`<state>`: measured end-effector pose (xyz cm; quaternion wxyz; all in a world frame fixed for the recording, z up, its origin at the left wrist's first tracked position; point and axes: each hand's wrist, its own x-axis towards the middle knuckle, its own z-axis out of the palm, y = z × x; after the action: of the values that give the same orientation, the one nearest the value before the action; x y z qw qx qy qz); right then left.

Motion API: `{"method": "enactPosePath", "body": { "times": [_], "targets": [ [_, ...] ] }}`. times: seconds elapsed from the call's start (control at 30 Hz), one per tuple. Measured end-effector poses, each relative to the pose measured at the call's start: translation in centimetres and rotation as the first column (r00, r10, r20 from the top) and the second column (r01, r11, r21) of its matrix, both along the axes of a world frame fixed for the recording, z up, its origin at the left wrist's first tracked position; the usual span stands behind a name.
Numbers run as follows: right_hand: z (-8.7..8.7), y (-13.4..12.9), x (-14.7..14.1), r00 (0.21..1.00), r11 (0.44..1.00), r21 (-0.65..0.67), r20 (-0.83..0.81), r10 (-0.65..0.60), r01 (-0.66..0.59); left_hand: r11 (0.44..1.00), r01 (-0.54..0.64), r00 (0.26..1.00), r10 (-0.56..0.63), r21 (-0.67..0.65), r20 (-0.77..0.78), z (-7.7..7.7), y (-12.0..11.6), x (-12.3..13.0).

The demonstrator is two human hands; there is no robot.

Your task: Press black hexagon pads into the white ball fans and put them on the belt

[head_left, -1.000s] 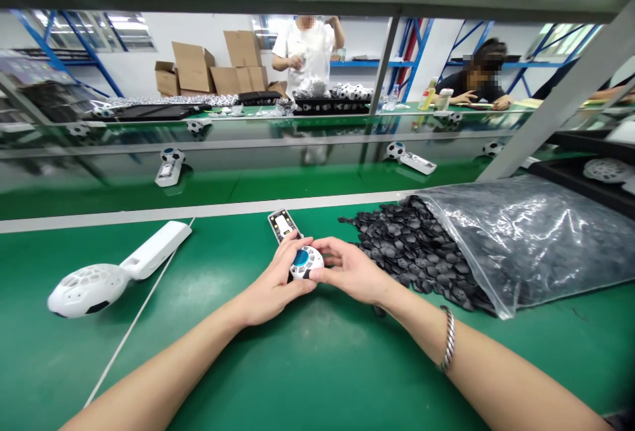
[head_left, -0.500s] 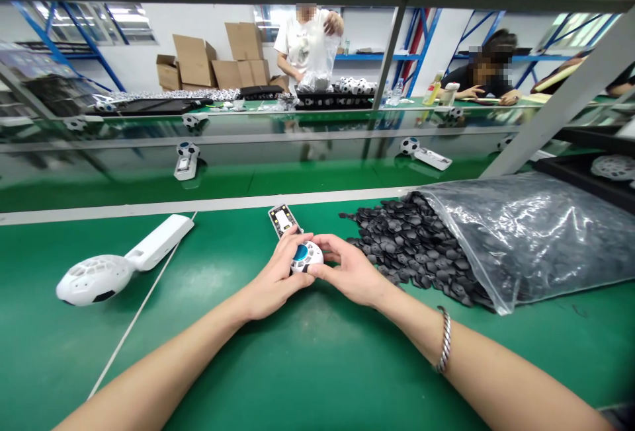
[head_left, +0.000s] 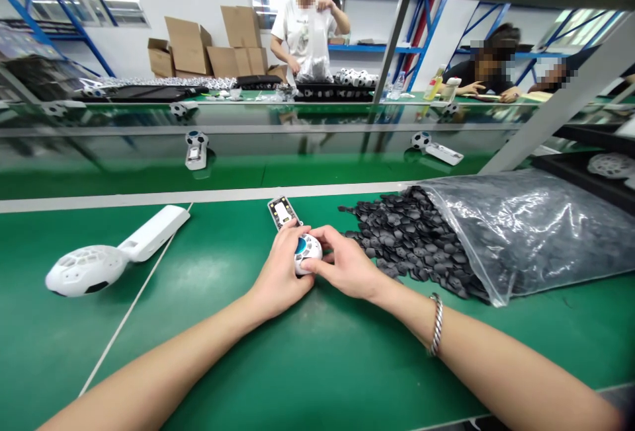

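A white, football-patterned device (head_left: 311,248) with a round head and a blue disc is between my hands, low over the green table. My left hand (head_left: 284,256) wraps around the head's left side. From the right, my right hand (head_left: 342,262) grips it, thumb pressed on the near side of the head. Beyond my fingers, the device's flat handle (head_left: 282,211) points away, its inside with a circuit board exposed. Loose black plastic patches (head_left: 407,236) lie in a heap to the right of my right hand. Whether a small patch is under my fingers is hidden.
At left lies another white device (head_left: 89,269) with a long handle. A clear plastic bag (head_left: 546,239) spills the patches at right, near a slanted post (head_left: 546,100). Beyond the pale ledge, more devices (head_left: 196,153) rest on a shiny green conveyor. Two co-workers (head_left: 302,31) are across it.
My right thumb has shifted left on the head, which is tilted a little differently. The devices on the conveyor have moved right. The co-worker opposite has shifted the raised clear bag.
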<state>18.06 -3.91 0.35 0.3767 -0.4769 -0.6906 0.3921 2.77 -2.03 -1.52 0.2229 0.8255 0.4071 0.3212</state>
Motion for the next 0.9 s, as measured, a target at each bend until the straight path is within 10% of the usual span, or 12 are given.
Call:
{"method": "enactPosePath", "body": {
  "times": [0.9],
  "targets": [
    [0.1,0.2,-0.5,0.994,0.996,0.063,0.084,-0.063,0.058,0.999,-0.023,1.000,0.022,0.035,0.016,0.0,0.0,0.5]
  ]
}}
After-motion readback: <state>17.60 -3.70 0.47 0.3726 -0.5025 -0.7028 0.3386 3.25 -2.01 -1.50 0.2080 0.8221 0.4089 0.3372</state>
